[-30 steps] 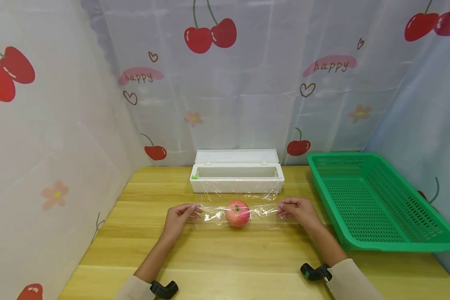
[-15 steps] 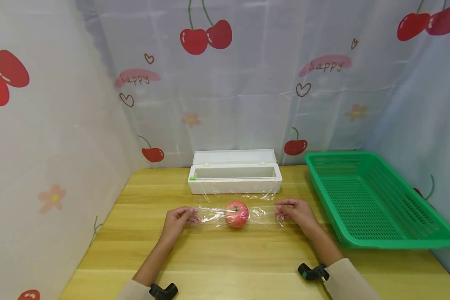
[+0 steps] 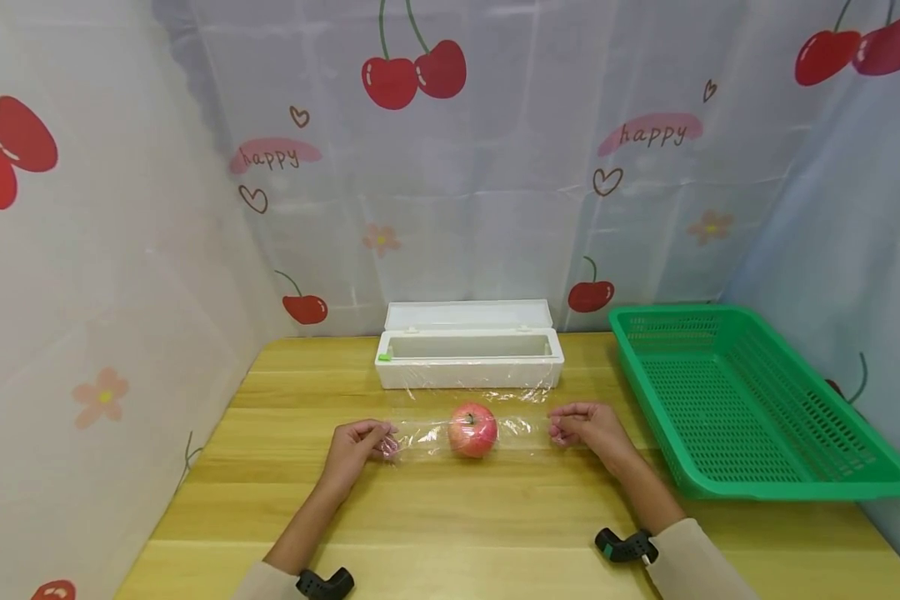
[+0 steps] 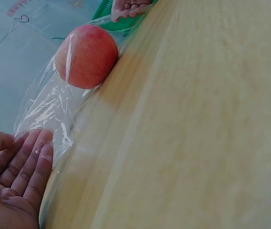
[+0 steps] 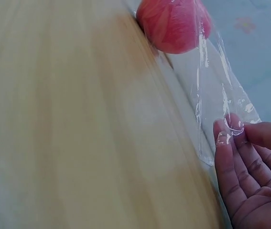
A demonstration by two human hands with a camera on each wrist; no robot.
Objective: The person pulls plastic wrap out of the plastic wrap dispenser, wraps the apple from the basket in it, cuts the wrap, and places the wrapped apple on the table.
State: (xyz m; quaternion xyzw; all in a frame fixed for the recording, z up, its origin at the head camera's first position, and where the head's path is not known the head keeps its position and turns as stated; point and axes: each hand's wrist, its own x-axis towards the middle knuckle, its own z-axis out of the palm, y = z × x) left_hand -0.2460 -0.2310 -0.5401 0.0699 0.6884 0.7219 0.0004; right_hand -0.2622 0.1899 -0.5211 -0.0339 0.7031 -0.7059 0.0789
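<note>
A red apple [image 3: 473, 431] sits on the wooden table, with clear plastic wrap [image 3: 427, 435] drawn across it from side to side. My left hand [image 3: 356, 450] pinches the left end of the wrap between thumb and index finger. On the other side my right hand [image 3: 588, 427] pinches the right end the same way. In the left wrist view the wrap drapes over the apple [image 4: 87, 57] and slopes down to my fingers. The right wrist view shows the film clinging to the fingertips [image 5: 224, 138]. Behind the apple, the wrap reaches back to the white dispenser box.
The white box [image 3: 468, 372] stands at the back of the table with its lid up and a small green slider [image 3: 383, 357] at its left. To the right lies a green perforated basket [image 3: 682, 437]. Cherry-print curtains [image 3: 465, 208] surround the table.
Both hands have come slightly lower and nearer, still pinching the wrap. The film lies flatter at the apple's sides. The box and basket have not moved on the table.
</note>
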